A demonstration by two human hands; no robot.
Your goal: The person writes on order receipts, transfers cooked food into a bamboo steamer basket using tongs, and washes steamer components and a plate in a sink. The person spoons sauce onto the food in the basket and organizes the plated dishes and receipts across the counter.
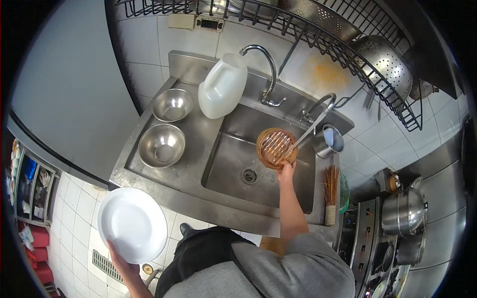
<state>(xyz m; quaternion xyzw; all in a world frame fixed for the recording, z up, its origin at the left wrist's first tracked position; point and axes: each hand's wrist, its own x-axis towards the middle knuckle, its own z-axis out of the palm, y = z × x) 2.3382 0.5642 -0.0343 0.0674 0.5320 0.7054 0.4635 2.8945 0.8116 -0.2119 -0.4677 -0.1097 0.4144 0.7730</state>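
In my right hand (285,169) is a round brown woven basket (276,147), held over the sink (233,169) to the right of the drain. Water runs onto it from the right-hand faucet (328,102). My left hand (121,263) grips the lower edge of a white oval plate (131,223), out to the left of the counter and above the floor. The fingers under the plate are mostly hidden.
Two metal bowls (172,105) and a white plastic jug (223,87) stand on the counter left of the basin. A metal cup (328,141) and a stick brush (330,193) are at the right. A wire rack (318,44) hangs above; the stove (365,233) stands at far right.
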